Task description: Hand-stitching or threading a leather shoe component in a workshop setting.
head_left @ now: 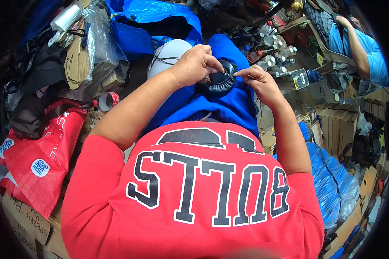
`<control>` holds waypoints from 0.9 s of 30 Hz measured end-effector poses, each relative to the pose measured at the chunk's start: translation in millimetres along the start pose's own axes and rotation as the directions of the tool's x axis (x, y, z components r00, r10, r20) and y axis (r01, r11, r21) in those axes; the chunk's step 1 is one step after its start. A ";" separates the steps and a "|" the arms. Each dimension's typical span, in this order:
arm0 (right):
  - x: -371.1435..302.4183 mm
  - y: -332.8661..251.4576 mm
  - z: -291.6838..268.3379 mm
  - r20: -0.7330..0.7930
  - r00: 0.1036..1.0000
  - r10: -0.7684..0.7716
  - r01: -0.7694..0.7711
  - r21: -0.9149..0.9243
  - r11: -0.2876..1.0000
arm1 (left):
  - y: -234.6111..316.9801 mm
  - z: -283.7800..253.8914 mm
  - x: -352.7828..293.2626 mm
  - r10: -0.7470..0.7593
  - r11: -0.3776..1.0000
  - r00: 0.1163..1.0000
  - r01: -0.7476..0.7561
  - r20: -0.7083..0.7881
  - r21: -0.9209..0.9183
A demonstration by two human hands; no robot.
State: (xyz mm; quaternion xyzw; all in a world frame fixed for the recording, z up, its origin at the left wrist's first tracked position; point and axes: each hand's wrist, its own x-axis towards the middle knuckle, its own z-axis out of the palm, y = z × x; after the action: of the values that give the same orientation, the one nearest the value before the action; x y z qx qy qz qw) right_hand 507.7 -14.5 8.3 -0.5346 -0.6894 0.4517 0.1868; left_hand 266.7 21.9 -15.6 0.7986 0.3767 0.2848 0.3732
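Covering the lap, blue cloth (229,105) lies beneath the black gathered piece (216,88). Beyond that piece and leftward sits a blue bag (127,34); off to its right cluster clear bottles (270,40). The left hand (196,64) narrows to a pinch over its upper part, the right hand (263,85) to one at its right edge; whether either grips thread, I cannot tell. An uneven tug could skew the gathers, and a shifting knee could tip it off.

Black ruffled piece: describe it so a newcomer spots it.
From the red shirt, look up to the blue cloth. Between the left hand and right hand sits the black piece: glossy, rounded, with a ruffled edge the blue cloth lacks.
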 end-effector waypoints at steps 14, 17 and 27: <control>2.7 6.3 -2.7 0.121 0.993 0.005 -0.035 0.246 0.969 | 4.6 -5.6 17.1 -0.029 0.990 0.963 0.064 0.267 -0.123; -2.9 -2.5 -0.2 0.094 0.996 -0.007 0.002 0.051 0.999 | 16.8 -17.7 6.6 0.238 0.933 0.953 -0.277 0.186 0.230; 2.8 12.0 16.5 0.074 0.991 0.108 -0.131 0.568 0.812 | -5.9 11.9 1.5 -0.303 0.790 0.928 0.373 0.218 -0.487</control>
State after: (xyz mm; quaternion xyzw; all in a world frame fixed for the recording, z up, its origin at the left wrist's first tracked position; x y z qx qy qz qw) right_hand 501.3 -18.8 -10.8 -0.4874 -0.4907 0.6585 0.2966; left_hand 274.1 21.1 -26.8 0.6037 0.3974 0.2525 0.6433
